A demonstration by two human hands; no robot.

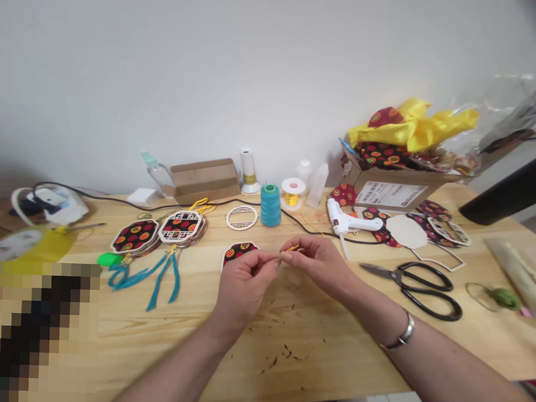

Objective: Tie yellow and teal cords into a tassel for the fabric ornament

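Note:
My left hand [250, 276] and my right hand [314, 261] meet above the middle of the wooden table, fingertips pinched close together. Between them runs a thin yellow cord [294, 248], a short piece of which shows over my right fingers. Partly behind my left hand lies a dark octagonal piece with red flower-patterned fabric [239, 250]. Just beyond the hands stand a teal thread cone [271, 207] and a white spool of yellow cord [292, 196]. A round wooden lattice piece [242, 218] lies left of the thread cone.
Black-handled scissors [412, 285] and a white glue gun [350, 220] lie to the right. Stacked fabric pieces with teal tassels [181, 228] are at left. A cardboard box [394, 188] of fabric stands at the back right. Dark scraps [287, 351] are scattered near the front edge.

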